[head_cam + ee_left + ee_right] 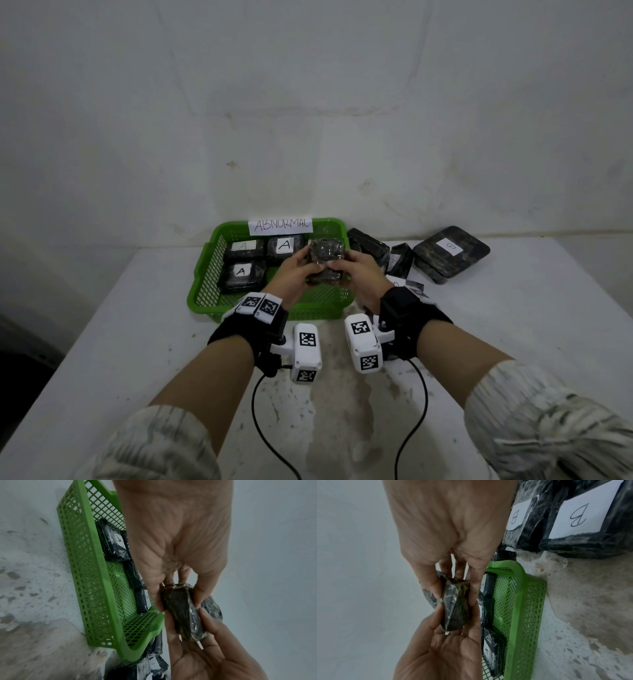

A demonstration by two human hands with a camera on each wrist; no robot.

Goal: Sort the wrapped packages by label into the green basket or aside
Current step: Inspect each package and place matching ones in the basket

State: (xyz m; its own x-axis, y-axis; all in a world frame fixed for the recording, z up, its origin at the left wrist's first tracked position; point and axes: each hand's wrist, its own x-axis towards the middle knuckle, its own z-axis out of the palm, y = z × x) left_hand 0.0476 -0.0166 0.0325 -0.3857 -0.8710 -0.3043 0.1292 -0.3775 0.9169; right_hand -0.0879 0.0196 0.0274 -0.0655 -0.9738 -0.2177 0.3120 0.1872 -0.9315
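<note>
At centre-left of the head view, three A-labelled packages [241, 272] are being held in the green basket [205, 274] on the table [102, 342]. At centre, above the basket, a dark wrapped package [325, 262] is being gripped between the left hand [294, 270] and the right hand [359, 277], fingers curled around its edges. At right, B-labelled packages [450, 251] are lying aside.

Dim, flat light w/ soft shadows; wide-angle edge warp; wrist views blurred up close.

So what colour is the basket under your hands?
Bright green basket, clearest in the head view.
</note>
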